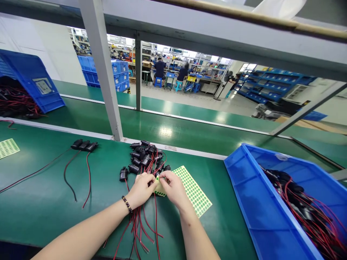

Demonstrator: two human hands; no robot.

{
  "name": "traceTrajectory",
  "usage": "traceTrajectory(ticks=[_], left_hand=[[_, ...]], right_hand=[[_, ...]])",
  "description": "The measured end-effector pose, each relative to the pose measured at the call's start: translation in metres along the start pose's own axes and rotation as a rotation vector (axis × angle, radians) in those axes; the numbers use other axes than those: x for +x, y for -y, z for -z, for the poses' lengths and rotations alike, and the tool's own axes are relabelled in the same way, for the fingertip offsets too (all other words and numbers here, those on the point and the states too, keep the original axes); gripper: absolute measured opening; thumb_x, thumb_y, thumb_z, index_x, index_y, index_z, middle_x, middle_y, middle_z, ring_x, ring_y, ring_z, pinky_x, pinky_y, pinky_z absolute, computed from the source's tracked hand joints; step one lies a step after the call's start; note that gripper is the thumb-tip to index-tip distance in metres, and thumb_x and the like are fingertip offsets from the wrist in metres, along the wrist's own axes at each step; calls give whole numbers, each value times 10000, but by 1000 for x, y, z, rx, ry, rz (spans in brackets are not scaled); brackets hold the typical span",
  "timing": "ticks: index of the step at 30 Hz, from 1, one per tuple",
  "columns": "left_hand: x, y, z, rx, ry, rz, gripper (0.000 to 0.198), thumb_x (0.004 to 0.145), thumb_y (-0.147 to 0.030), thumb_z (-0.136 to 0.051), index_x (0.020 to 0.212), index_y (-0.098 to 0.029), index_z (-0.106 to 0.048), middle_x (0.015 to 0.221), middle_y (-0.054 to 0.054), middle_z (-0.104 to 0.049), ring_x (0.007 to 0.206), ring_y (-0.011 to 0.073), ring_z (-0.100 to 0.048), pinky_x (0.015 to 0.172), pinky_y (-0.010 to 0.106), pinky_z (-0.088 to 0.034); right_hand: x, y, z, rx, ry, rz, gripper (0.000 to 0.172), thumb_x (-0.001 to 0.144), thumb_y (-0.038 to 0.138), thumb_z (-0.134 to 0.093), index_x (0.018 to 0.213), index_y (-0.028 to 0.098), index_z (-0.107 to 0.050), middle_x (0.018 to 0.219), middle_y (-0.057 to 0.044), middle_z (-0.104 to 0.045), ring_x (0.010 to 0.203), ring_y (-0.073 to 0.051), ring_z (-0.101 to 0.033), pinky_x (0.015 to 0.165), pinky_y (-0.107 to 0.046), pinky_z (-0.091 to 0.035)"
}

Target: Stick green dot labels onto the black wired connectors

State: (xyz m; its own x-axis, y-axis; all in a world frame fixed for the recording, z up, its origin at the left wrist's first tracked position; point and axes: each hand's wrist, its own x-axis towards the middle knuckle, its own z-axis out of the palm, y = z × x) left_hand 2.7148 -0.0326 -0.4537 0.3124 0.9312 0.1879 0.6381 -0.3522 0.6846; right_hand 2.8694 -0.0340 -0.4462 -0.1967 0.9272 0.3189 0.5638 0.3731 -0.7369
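My left hand [141,189] and my right hand [173,187] meet over the near corner of a sheet of small green round stickers [193,191] on the green table. Both hands have their fingers pinched together at that corner. My left wrist wears a dark bead bracelet. Just beyond the hands lies a pile of black cylindrical parts with red and black wires [145,157]. The wires run back under my forearms toward the table's front edge.
A blue bin [244,202] with more wired black parts stands at the right. Three wired parts [84,145] lie at the left, another sticker sheet [8,148] at the far left, and a tipped blue crate [35,85] behind. A grey post [104,72] rises ahead. People sit far off.
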Motion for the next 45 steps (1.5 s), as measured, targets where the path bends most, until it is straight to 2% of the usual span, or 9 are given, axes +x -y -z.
traceTrajectory(ticks=[14,22,25,29,33,36,39,41,45], left_hand=[[-3,3,1,6,-10,-86,234,846,-197,-393,688,-176,-565,699,11,-585,743,160,-507,740,304,-323],[-1,3,-3,-4,10,-16,269,850,-220,-382,669,-181,-578,671,7,-598,716,157,-526,712,288,-359],[4,7,14,-34,-47,2,206,846,-257,-393,886,-188,-584,792,19,-617,760,157,-546,714,271,-391],[8,30,60,188,-196,155,289,822,-321,-424,1061,-169,-482,922,71,-601,844,196,-562,732,287,-409],[7,67,84,357,-8,422,505,717,-435,-537,1107,-128,-444,940,135,-615,851,265,-588,699,316,-422],[6,86,81,296,120,436,562,684,-385,-558,1162,-126,-416,922,128,-626,848,253,-595,696,298,-424],[7,89,77,229,64,407,523,647,-307,-571,1126,-131,-458,901,105,-621,814,225,-591,681,279,-416],[7,82,78,138,-14,360,310,639,-293,-569,907,-140,-545,802,69,-609,742,203,-581,640,270,-404],[2,53,76,-485,-69,301,186,656,-287,-586,703,-167,-452,628,-17,-539,554,127,-526,538,239,-380]], right_hand=[[-1,6,-8,-20,-35,105,142,785,133,-495,794,209,-615,786,-13,-526,714,-129,-521,658,-260,-418],[0,4,-12,-158,-53,245,125,807,160,-464,753,182,-574,758,-36,-504,723,-154,-493,651,-286,-407],[0,5,-11,-129,-95,271,122,808,164,-463,752,180,-570,765,-40,-504,731,-155,-495,657,-290,-409],[-1,11,-7,29,-223,207,118,801,171,-483,716,186,-563,732,-25,-516,704,-143,-502,650,-282,-416],[-3,13,-11,195,-276,74,112,790,197,-514,703,191,-585,710,-18,-576,670,-138,-527,634,-273,-426],[-5,12,-19,317,-239,-43,93,775,227,-542,738,187,-618,711,-20,-612,665,-141,-555,639,-271,-440],[-6,12,-25,402,-203,-121,104,754,256,-568,731,175,-628,683,-21,-617,639,-142,-556,624,-269,-442],[-5,13,-26,459,-198,-157,110,737,270,-587,722,168,-626,663,-18,-609,621,-138,-544,611,-266,-436],[-2,14,-25,658,-198,-196,107,708,273,-624,700,167,-616,653,-6,-577,623,-127,-513,598,-253,-423]])
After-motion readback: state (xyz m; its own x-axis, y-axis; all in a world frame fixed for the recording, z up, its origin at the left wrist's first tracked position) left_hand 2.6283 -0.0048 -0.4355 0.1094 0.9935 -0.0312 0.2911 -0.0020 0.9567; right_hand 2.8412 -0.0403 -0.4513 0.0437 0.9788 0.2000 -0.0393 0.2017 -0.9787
